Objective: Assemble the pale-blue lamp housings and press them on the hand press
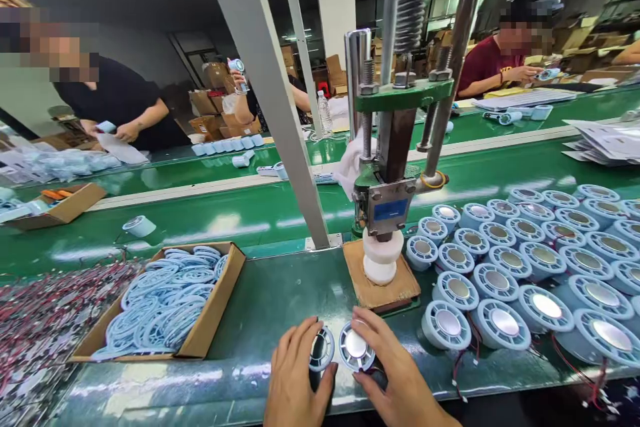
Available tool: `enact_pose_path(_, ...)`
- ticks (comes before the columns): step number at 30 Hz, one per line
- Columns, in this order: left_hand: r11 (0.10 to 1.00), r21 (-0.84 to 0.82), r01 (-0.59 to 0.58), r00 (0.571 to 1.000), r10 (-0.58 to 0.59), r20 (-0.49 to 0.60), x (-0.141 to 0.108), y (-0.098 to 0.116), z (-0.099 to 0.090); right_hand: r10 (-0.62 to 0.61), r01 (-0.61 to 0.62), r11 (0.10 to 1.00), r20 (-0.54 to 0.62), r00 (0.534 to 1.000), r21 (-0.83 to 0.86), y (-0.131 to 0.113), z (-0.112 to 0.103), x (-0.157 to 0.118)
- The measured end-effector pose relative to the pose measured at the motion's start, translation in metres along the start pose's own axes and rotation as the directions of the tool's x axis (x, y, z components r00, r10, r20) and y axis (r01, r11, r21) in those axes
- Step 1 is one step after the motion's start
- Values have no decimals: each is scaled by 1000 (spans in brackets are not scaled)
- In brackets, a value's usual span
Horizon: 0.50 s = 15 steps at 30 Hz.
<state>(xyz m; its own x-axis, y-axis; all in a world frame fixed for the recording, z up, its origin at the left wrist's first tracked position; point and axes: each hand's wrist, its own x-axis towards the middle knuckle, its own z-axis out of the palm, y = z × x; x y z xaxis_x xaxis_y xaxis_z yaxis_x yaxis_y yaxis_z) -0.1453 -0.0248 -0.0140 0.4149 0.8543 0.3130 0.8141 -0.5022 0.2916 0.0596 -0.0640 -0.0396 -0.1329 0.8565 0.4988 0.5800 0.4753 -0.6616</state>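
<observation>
My left hand (300, 373) is curled around a light-blue round housing (327, 345) with a spoked rim and a dark-looking centre, partly hidden by my fingers. Close beside it, my right hand (393, 370) grips a second light-blue round housing (356, 345) between thumb and fingers; a bright silver disc fills its middle. Both are at the front of the green bench (280, 293). Just beyond them stands a hand press (387, 207), its white round die (381, 257) over a brown board (356, 280). To the right, many similar housings (495, 280) with silver discs sit in rows, thin wires trailing from some.
A cardboard box (220, 307) of light-blue rings (160, 300) lies left, beside a heap of wired parts (55, 327). A grey post (280, 100) rises near the press lever (460, 40). Across the green belt (200, 210), people (117, 100) handle light-blue parts.
</observation>
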Motion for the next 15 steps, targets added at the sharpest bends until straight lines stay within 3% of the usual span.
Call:
enact_pose_path(9,991,-69,111,991,-105,78,-5,14,-4,-6,-5,994,-98,995,-106,4,3,-4)
enact_pose_path(15,970,-136,203,977,-191,96,-8,17,-3,-21,28,977,36,999,-212,9,-1,-8)
